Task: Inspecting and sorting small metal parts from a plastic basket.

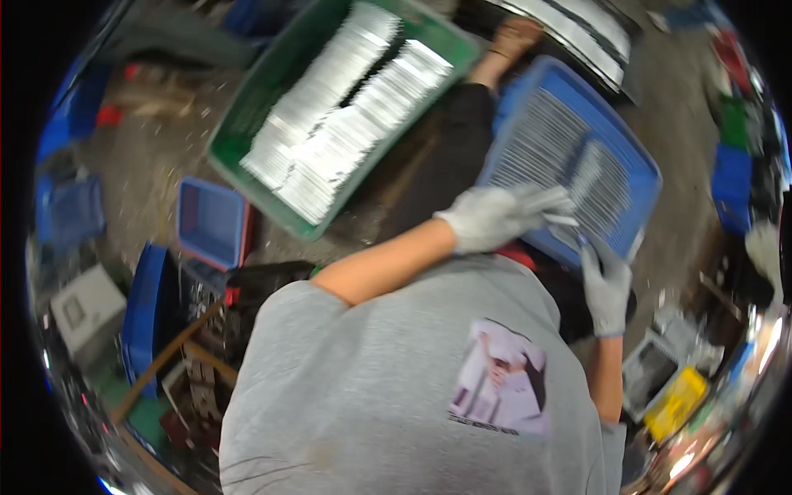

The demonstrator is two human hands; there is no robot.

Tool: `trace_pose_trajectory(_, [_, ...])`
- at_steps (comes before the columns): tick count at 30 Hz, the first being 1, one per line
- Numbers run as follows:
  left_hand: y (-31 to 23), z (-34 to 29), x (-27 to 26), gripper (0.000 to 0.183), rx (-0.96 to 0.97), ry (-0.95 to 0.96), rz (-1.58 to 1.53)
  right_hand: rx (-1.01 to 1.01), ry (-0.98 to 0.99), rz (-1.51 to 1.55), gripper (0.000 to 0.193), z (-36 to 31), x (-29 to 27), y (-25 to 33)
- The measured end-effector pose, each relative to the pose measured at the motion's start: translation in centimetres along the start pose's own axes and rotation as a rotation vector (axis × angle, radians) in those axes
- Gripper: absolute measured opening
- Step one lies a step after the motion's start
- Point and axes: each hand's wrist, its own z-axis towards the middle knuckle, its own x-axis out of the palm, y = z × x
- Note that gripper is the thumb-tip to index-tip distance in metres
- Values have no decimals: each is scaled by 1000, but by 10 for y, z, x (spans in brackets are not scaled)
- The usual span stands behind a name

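My gloved left hand (493, 219) is closed around several thin, pale metal-looking strips (551, 203), held above the near part of a blue basket (642, 169). At the basket's near right edge is my gloved right hand (607, 289). Its thumb and finger come together near the ends of the strips; blur hides what lies between them. Inside the basket, grey strips (540, 136) lie in close rows. A green tub (227, 136) to the left holds two long rows of shiny flat pieces (338, 136).
A small blue bin (210, 221) stands on the floor at left, near a tall blue tray (144, 313) and a white box (87, 309). At far right are blue bins (732, 190); a yellow item (676, 404) lies lower right. A dark container (615, 49) is beyond the basket.
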Motion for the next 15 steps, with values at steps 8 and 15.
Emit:
trace_pose_trajectory(8, [-17, 4, -24, 29, -57, -44, -142, -286, -158, -18, 23, -13, -15, 15])
trace_pose_trajectory(15, [-20, 7, -25, 28, -38, 31, 26, -406, -184, -91, 22, -19, -17, 0])
